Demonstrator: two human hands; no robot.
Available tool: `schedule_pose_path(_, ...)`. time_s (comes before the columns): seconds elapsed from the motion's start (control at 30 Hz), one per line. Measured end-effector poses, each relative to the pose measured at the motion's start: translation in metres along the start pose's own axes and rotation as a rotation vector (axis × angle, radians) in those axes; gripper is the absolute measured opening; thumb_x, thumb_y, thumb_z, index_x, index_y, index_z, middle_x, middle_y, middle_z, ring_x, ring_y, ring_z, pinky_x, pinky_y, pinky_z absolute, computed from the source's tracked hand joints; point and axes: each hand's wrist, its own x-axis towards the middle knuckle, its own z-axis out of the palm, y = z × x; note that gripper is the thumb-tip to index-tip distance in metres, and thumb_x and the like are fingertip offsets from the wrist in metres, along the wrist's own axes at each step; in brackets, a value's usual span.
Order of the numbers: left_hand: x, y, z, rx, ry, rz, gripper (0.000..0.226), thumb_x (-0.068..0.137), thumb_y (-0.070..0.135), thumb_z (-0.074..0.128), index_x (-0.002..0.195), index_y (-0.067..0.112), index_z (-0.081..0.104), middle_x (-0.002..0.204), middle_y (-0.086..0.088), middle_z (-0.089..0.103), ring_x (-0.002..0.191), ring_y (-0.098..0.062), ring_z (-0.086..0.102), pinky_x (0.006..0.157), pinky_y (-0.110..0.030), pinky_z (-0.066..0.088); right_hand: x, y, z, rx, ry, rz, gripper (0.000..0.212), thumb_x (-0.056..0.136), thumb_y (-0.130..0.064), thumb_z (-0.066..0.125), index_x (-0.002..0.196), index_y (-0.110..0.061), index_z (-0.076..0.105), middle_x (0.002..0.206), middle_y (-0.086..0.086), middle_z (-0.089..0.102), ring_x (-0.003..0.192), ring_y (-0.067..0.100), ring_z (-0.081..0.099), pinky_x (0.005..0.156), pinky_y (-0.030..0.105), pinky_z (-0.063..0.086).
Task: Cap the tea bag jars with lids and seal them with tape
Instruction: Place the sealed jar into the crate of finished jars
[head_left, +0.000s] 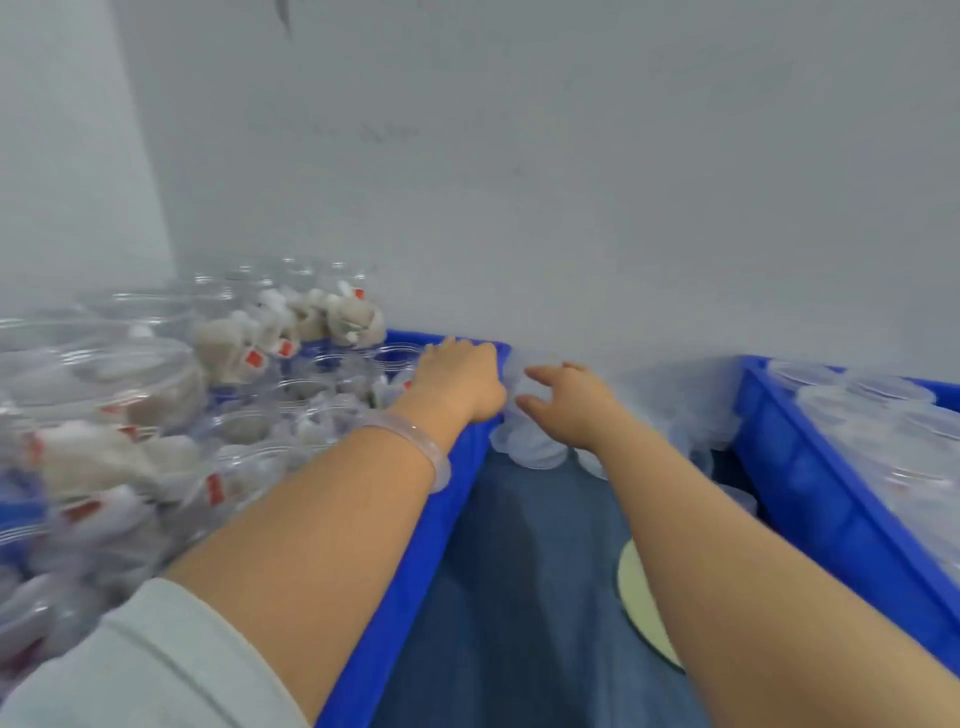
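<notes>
Clear plastic jars (130, 395) holding white tea bags with red tags fill the blue crate on the left (415, 545). My left hand (457, 379) reaches over that crate's far right corner with its fingers bent down out of sight, so what it holds is hidden. A clear bangle sits on that wrist. My right hand (563, 402) is stretched out with fingers and thumb spread over a heap of translucent lids (530, 441) against the wall, between the two crates. No lid is clearly pinched.
A second blue crate (810, 493) on the right holds clear lidded containers (883, 431). Between the crates lies a dark blue surface (519, 597) with a pale round disc (636, 592) half hidden under my right forearm. A grey wall closes the far side.
</notes>
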Motion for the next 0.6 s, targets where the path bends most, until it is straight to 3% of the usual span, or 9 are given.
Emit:
schedule_pose_path(0.13,-0.015,-0.061,-0.002,0.052,-0.114,-0.299,0.049,0.085,0.036,0.061,0.126,0.008,0.054,0.129,-0.016,0.054,0.117,-0.033,0.053,0.094,-0.041,0.047,0.014,-0.065,0.033,0.105,-0.104,-0.109,0.040,0.091,-0.029,0.053,0.131,-0.020,0.053,0.134,0.011,0.051,0.124,0.029,0.045,0.101,0.041,0.040)
schedule_pose_path(0.23,-0.024,-0.079,0.004,0.021,-0.309,-0.319,0.037,0.085,0.024,0.065,0.117,0.006,0.062,0.113,-0.015,0.065,0.102,-0.030,0.064,0.088,-0.039,0.053,0.014,-0.096,0.051,0.116,-0.253,-0.177,0.036,0.088,-0.025,0.057,0.123,-0.021,0.056,0.126,0.010,0.057,0.108,0.026,0.052,0.094,0.039,0.045)
schedule_pose_path(0.3,-0.032,-0.083,0.008,0.046,-0.366,-0.292,0.033,0.083,0.014,0.068,0.113,0.003,0.064,0.099,-0.013,0.066,0.091,-0.028,0.065,0.079,-0.036,0.053,0.010,-0.105,0.059,0.051,-0.303,-0.215,0.037,0.085,-0.027,0.062,0.121,-0.023,0.056,0.120,0.005,0.061,0.107,0.025,0.055,0.090,0.034,0.043)
schedule_pose_path(0.4,-0.038,-0.084,0.007,0.023,-0.289,-0.259,0.023,0.080,0.005,0.064,0.103,0.004,0.065,0.075,-0.007,0.058,0.072,-0.024,0.059,0.066,-0.034,0.047,0.009,-0.107,0.064,0.039,-0.288,-0.228,0.046,0.081,-0.033,0.068,0.123,-0.023,0.052,0.118,0.003,0.061,0.109,0.025,0.056,0.091,0.035,0.042)
schedule_pose_path(0.5,-0.037,-0.070,-0.011,-0.075,-0.116,-0.170,0.015,0.085,0.006,0.053,0.095,0.008,0.064,0.090,-0.012,0.063,0.089,-0.032,0.063,0.069,-0.033,0.042,0.011,-0.106,0.057,0.221,-0.219,-0.213,0.083,0.073,-0.035,0.078,0.141,-0.019,0.035,0.127,0.001,0.058,0.117,0.020,0.054,0.097,0.036,0.045)
schedule_pose_path(0.57,-0.032,-0.050,-0.030,-0.104,-0.001,-0.089,0.016,0.089,0.007,0.047,0.076,0.015,0.054,0.081,-0.008,0.055,0.091,-0.032,0.060,0.070,-0.032,0.038,0.012,-0.101,0.046,0.431,-0.071,-0.176,0.100,0.071,-0.034,0.079,0.150,-0.017,0.019,0.128,-0.005,0.055,0.116,0.012,0.052,0.093,0.026,0.043)
schedule_pose_path(0.6,-0.029,-0.038,-0.039,-0.090,0.040,-0.053,0.022,0.089,0.009,0.045,0.069,0.017,0.046,0.073,-0.004,0.050,0.086,-0.030,0.057,0.069,-0.032,0.036,0.011,-0.096,0.039,0.536,0.019,-0.145,0.099,0.072,-0.032,0.078,0.150,-0.017,0.019,0.120,-0.007,0.057,0.107,0.008,0.055,0.088,0.024,0.044)
